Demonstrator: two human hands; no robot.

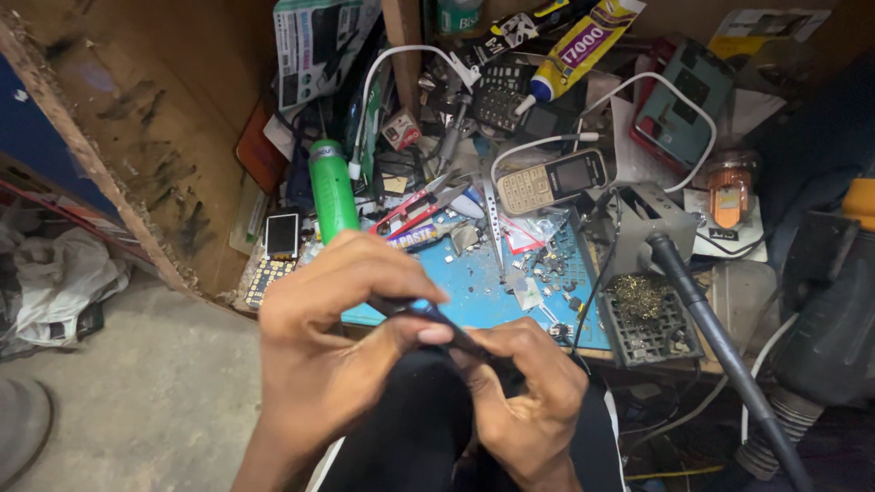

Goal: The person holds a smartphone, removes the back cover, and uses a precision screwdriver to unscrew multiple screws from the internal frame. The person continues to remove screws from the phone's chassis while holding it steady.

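Under right hand [527, 401], held part hidden; left hand [337, 319] grips dark tool [437, 321].

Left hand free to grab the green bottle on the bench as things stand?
Probably not right away. The left hand is pinched around a dark slim tool that the right hand meets at its tip. The green bottle stands just beyond its knuckles with nothing between, so the path looks open once the tool is let go.

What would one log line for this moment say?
left hand: grips dark tool | right hand: pinches small part, hidden | bench: keypad phone, green bottle
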